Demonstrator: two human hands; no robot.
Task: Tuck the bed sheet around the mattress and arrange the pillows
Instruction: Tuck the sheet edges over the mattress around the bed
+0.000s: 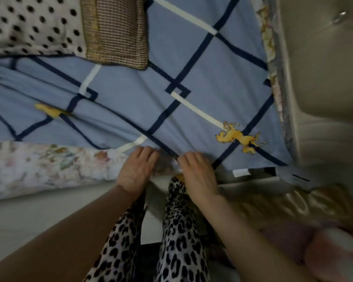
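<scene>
Blue bed sheet (pixel 192 68) covers the mattress (pixel 39 165). Left hand (pixel 136 169) and right hand (pixel 197 171) grip its near edge, fingers curled, apparently for tucking. Two pillows (pixel 33 25) lie at far left, unarranged.

Pale, smooth floor (pixel 18 216) fills the lower left, dimly lit and running in under the side of the bed. Over on the right rises a cream upholstered headboard (pixel 324 78), padded and tufted, with one shiny button (pixel 340 16) catching the light near the top. Down at the lower right sits a glossy golden, satin-looking fabric (pixel 283 206), and below it something soft and pinkish (pixel 334 253), too blurred to name. The light is low and even throughout.
</scene>
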